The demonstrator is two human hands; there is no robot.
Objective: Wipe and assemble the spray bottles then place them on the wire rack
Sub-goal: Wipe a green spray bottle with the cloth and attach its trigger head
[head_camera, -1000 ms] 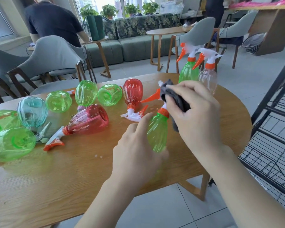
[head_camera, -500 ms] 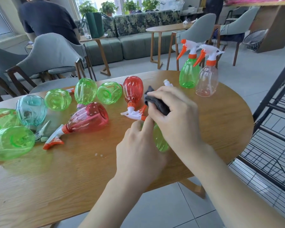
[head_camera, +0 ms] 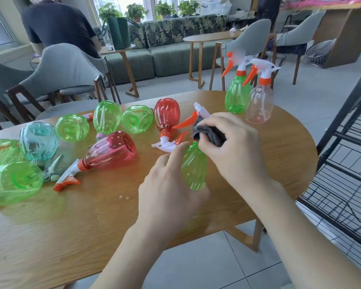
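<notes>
With the left hand (head_camera: 171,188) gripping the green spray bottle (head_camera: 193,165) above the near right part of the surface (head_camera: 71,215) and the right hand (head_camera: 229,142) pinching a grey cloth (head_camera: 208,132) against its neck, a hard wipe could twist the bottle free onto the red bottle (head_camera: 167,117).

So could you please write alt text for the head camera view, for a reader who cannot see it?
A person's left hand holds a green plastic spray bottle over a round wooden table while the right hand rubs a dark grey cloth on its neck. More bottles lie to the left.
</notes>
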